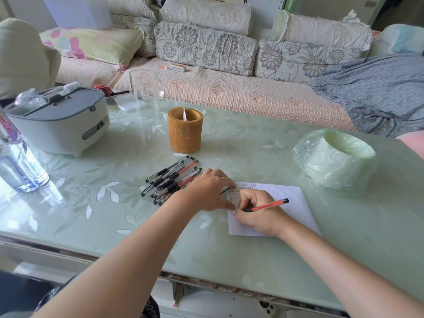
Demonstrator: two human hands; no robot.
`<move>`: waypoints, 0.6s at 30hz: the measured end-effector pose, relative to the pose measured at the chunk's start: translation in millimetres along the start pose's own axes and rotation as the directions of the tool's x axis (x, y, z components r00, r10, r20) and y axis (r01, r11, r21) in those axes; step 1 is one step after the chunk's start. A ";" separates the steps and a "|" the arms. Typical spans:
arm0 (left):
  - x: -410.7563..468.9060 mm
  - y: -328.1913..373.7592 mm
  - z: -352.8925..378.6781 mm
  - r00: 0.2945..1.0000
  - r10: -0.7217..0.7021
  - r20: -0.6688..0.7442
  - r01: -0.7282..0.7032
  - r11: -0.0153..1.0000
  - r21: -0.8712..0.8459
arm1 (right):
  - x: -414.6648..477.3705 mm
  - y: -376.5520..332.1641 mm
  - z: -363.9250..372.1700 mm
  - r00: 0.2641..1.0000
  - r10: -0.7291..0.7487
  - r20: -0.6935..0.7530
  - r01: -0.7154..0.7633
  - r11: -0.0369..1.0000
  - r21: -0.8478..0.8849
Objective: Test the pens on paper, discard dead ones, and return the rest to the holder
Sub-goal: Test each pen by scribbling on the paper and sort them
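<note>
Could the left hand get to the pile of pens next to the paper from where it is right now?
Probably yes. The left hand rests on the paper's edge, right beside the pile of pens, holding nothing, with nothing between them.

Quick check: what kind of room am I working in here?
Most likely a home living room: a sofa with floral cushions stands behind the glass-topped table, which holds a small grey appliance.

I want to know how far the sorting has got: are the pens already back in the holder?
No, the pens lie in a pile on the table in front of the holder.
</note>
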State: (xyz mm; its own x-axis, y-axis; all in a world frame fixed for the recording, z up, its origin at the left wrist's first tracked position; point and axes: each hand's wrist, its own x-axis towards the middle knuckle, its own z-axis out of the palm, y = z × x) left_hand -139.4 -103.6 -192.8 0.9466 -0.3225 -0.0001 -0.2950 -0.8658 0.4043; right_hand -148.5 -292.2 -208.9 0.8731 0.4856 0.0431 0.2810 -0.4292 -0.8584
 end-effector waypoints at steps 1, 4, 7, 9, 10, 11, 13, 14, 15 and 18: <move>0.1 0.1 -0.1 1.000 0.000 0.000 0.000 1.000 -0.002 | 0.1 -0.1 -0.1 1.000 0.003 0.000 -0.003 1.000 -0.006; -0.3 -0.1 0.2 1.000 -0.004 -0.001 0.004 1.000 -0.013 | -0.6 -0.3 -0.7 1.000 0.001 -0.003 -0.001 1.000 -0.008; -0.8 -0.3 0.6 1.000 0.000 -0.005 0.000 1.000 -0.010 | -2.3 0.1 -1.3 1.000 -0.010 -0.004 0.010 1.000 0.008; -0.1 -0.4 0.5 1.000 0.002 -0.005 -0.002 1.000 -0.008 | -3.1 -0.2 -1.3 1.000 -0.013 -0.003 0.013 1.000 -0.002; 0.4 -0.6 0.4 1.000 0.002 -0.004 -0.002 1.000 -0.006 | -3.1 -0.5 -1.2 1.000 -0.016 -0.001 0.016 1.000 -0.009; 0.8 -0.6 0.4 1.000 0.002 -0.003 -0.002 1.000 -0.004 | -3.2 -0.8 -1.1 1.000 -0.020 0.005 0.020 1.000 -0.011; 0.8 -0.5 0.4 1.000 0.002 -0.001 -0.002 1.000 -0.002 | -3.3 -0.9 -1.0 1.000 -0.024 0.014 0.024 1.000 -0.006; 0.5 -0.5 0.5 1.000 0.001 0.000 -0.001 1.000 -0.004 | -3.3 -1.0 -0.9 1.000 -0.022 0.015 0.022 1.000 -0.003; -0.1 -0.3 0.7 1.000 0.001 0.000 -0.001 1.000 -0.008 | -3.4 -1.1 -0.9 1.000 -0.020 0.016 0.020 1.000 -0.003; 0.1 -0.5 1.2 1.000 0.001 -0.003 -0.001 1.000 -0.013 | -3.2 -1.6 -1.5 1.000 -0.023 0.017 0.023 1.000 -0.006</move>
State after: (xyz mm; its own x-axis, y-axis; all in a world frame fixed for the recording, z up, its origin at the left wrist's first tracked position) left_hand -139.2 -103.7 -194.1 0.9467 -0.3221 0.0026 -0.2940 -0.8606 0.4159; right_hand -151.2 -294.2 -206.9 0.8595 0.5082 0.0542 0.3038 -0.4227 -0.8539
